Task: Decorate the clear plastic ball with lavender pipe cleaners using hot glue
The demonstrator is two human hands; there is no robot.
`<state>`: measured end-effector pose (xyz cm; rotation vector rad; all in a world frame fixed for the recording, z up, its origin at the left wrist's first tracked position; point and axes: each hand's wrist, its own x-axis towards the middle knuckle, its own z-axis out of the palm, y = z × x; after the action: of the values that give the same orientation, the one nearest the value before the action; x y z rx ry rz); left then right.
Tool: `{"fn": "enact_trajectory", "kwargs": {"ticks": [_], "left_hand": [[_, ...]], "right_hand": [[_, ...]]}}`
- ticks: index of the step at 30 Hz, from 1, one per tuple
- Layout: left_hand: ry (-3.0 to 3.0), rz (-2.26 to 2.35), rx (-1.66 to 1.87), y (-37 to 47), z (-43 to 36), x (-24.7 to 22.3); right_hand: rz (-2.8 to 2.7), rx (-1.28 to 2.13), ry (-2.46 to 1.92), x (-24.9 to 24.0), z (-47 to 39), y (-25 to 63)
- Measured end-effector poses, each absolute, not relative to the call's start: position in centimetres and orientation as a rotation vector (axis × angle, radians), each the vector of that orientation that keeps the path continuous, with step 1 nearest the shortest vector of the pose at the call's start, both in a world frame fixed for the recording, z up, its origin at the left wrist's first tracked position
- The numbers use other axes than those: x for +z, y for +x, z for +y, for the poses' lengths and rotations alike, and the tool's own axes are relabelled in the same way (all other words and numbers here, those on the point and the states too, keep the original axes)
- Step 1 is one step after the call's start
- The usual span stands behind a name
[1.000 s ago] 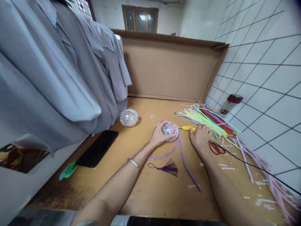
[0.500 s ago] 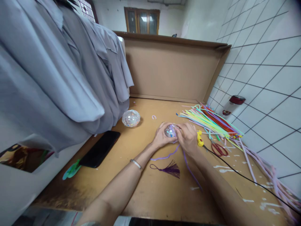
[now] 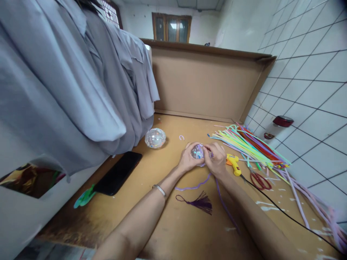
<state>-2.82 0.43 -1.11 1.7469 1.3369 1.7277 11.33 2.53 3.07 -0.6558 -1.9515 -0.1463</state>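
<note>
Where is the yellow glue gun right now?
In the head view, the yellow glue gun lies on the table, right of centre, between the right hand and the red-handled scissors.

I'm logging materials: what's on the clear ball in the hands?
Purple material shows on the clear ball, beside the right hand. The left hand covers one side, the right hand another; what lies beneath cannot be seen.

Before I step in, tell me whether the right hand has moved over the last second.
Yes: against the red-handled scissors, the right hand has moved left, from the yellow glue gun to the clear ball.
</note>
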Motion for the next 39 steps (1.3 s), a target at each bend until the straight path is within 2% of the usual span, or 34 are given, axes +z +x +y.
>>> {"fn": "enact_trajectory", "kwargs": {"ticks": [13,21,39], "left_hand": [[1.827,1.362,1.703,-2.6,0.6,-1.3],[1.784,1.36,1.677,-2.6,0.3,-1.0],[1.779,1.362,1.651,-2.7,0.4,-0.9]], "right_hand": [[-2.062,-0.146,-0.762,3.6,2.8,12.1],[-2.094,-0.016,-0.865,4.0,2.7,12.2],[-2.166,0.037,-0.854,3.9,2.9,12.4]]}}
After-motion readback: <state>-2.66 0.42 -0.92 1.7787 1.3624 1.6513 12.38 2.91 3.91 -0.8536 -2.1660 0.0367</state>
